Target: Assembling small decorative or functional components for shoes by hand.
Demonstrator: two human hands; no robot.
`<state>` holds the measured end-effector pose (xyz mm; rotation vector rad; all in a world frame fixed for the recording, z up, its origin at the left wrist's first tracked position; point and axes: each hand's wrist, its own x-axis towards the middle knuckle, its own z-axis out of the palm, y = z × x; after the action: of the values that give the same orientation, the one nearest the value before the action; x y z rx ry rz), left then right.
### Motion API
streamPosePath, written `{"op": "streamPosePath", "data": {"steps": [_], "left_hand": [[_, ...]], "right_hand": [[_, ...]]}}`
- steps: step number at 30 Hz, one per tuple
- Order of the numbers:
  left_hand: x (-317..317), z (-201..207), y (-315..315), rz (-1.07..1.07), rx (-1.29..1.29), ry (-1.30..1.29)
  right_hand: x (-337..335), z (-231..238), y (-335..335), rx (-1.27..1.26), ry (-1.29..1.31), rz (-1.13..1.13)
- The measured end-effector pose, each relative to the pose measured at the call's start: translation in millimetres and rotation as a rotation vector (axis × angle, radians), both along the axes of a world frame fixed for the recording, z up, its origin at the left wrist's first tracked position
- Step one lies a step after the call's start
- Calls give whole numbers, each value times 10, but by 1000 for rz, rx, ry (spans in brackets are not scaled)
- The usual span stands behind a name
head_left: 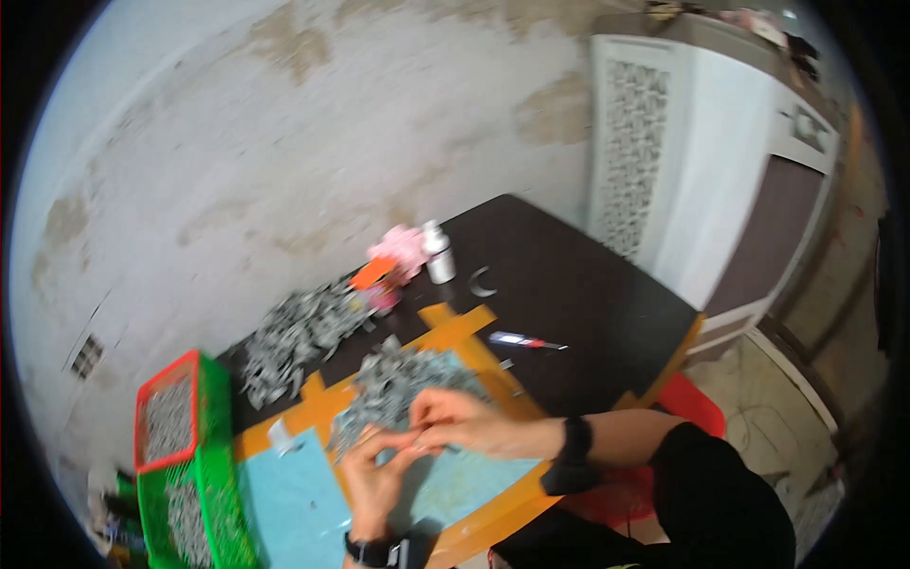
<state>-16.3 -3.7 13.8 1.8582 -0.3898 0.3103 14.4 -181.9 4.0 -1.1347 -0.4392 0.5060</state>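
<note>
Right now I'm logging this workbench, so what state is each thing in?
left hand: fingertips pinched on a small grey piece
right hand: fingertips meeting the left hand's, on the same piece
near pile of grey pieces: loose heap on the blue mat
far pile of grey pieces: loose heap on the dark table
green crate: holds grey pieces
white bottle: upright, capped
pen-like tool: lying flat

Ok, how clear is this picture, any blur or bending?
Head view: soft overall, the hands and the grey pile of small pieces smeared; fisheye bends the dark table edges and the white cabinet; black corners; even light, no harsh glare.
</note>
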Motion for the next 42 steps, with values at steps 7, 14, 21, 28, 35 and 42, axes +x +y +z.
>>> {"op": "streamPosePath", "data": {"steps": [7,14,21,28,35,42], "left_hand": [[-71,-59,59,-4,-260,159],[-5,50,-36,-164,-339,223],[-1,85,48,-155,-102,123],[-9,50,58,-143,-94,100],[-23,103,33,-169,-107,82],[-23,111,16,-156,-43,80]], "right_hand": [[-10,40,40,94,-56,83],[51,109,-115,205,-31,160],[109,24,-55,256,19,218],[123,44,-74,240,84,271],[131,63,-98,218,92,252],[184,12,-111,196,125,274]]}}
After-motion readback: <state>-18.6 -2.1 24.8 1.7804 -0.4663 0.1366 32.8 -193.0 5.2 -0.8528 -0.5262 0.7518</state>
